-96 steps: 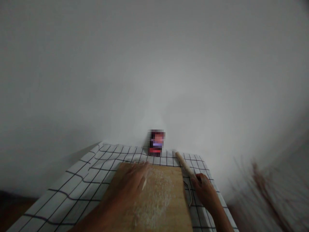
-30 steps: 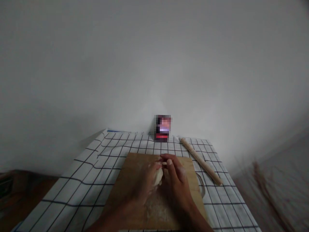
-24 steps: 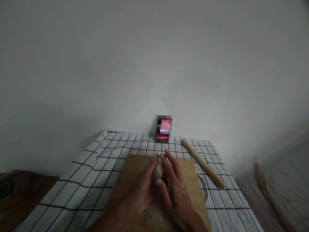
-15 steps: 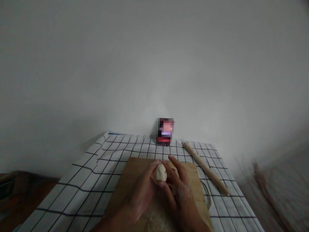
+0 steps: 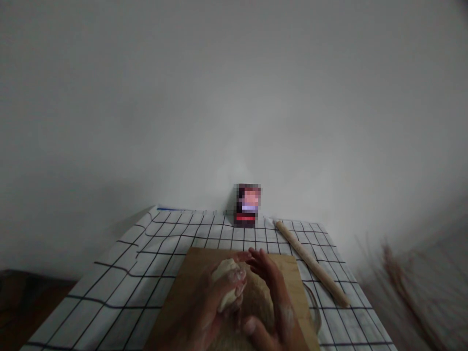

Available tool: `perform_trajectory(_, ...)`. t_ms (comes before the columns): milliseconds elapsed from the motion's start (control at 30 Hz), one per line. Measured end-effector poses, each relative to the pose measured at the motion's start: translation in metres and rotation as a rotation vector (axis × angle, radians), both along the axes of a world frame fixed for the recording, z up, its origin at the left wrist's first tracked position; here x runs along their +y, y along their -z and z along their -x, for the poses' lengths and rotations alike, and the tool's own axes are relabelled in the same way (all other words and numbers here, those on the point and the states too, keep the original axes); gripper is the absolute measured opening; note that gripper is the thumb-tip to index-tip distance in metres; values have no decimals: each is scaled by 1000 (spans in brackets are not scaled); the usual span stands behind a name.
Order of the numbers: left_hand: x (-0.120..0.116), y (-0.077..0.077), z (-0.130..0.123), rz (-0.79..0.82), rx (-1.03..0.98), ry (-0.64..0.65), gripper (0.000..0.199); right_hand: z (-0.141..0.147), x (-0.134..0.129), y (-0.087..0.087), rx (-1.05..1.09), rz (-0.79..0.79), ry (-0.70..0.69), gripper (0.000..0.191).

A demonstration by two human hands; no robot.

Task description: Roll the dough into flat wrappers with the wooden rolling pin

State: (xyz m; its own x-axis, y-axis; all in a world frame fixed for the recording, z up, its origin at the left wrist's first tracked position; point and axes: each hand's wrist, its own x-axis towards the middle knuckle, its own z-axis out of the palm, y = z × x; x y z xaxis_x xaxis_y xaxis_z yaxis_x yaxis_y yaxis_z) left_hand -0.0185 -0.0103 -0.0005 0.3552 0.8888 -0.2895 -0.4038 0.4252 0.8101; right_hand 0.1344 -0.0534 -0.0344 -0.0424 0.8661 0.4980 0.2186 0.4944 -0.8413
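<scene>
My left hand (image 5: 211,304) is wrapped around a pale lump of dough (image 5: 224,269), its thumb lying across the front. The dough bulges out above and below the thumb, and part of it is hidden by the hand. To the right, my right hand (image 5: 275,285) is open, fingers stretched toward the dough and thumb spread low. Its palm faces the left hand with a gap between; whether its fingertips touch the left fingers behind the dough, I cannot tell. Both hands are above a wooden board (image 5: 293,278) with whitish flour smears.
A wooden rolling pin (image 5: 312,263) lies slanted to the right of the board. A loop handle (image 5: 317,304) sticks out from the board's right side. A blurred upright device (image 5: 248,205) leans at the wall. A black-and-white checked cloth (image 5: 127,287) covers the table. Dry twigs (image 5: 397,273) stand at right.
Both hands were cupped together around the dough. My right hand has opened and moved off to the right, and the dough has shifted left in my left hand. The view has tilted slightly upward.
</scene>
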Motion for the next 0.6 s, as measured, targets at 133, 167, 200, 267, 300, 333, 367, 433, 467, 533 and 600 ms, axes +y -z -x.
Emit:
perform_trajectory(133,3,11,-6,-6,-12,0,37,-5,2,-6,-247,-57,28,70)
perform_trajectory(167,4,12,-9,-12,-74,27,36,-6,3,-6,-294,-55,48,68)
perform_trajectory(200,5,12,-12,-16,-157,72,37,-7,4,-6,-322,-43,78,64)
perform_trajectory(267,6,10,-16,-19,-311,185,40,-10,4,-8,-335,-15,159,55)
perform_trajectory(300,6,7,-17,-18,-352,236,39,-12,4,-10,-330,-9,195,52)
perform_trajectory(333,6,5,-18,-32,-365,266,37,-14,3,-13,-321,-12,219,49)
perform_trajectory(367,5,2,-17,-61,-360,279,35,-16,2,-15,-311,-18,225,47)
perform_trajectory(433,4,-3,-15,-133,-334,282,32,-18,0,-19,-284,-19,200,44)
perform_trajectory(467,3,-5,-14,-165,-322,280,33,-18,0,-20,-265,-13,185,41)
perform_trajectory(533,0,-9,-14,-198,-269,267,31,-16,1,-17,-241,7,177,35)
perform_trajectory(600,-4,-12,-17,-200,-160,198,27,-13,2,-11,-226,5,202,34)
